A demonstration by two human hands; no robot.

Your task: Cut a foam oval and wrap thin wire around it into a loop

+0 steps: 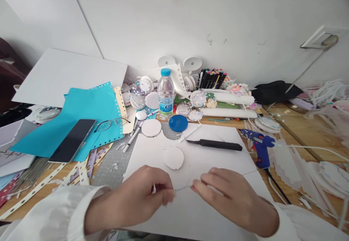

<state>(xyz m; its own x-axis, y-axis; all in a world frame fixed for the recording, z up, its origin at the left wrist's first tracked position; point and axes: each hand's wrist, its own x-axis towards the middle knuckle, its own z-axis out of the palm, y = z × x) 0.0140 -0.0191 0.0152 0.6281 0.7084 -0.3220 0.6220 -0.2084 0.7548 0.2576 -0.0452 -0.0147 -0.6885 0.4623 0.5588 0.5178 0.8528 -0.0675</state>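
Observation:
A thin, greyish strand [182,189] stretches between my two hands above a white board [147,153]. My left hand [145,193] pinches its left end between thumb and fingers. At the other end, the fingertips of my right hand [229,197] are closed on it. Just beyond my hands lies a white round cutout [174,157] on the board. A black craft knife [218,144] rests to the right of it, near a white marker [190,133]. Behind them are a blue disc [178,123] and another white disc [151,127].
A water bottle [166,95] stands at the back among decorated discs. Left are a phone [73,140], glasses [111,124] and turquoise sheets [89,103]. To the right lies a blue glue gun [259,144] with its cord. Black markers [212,79] stand near the wall.

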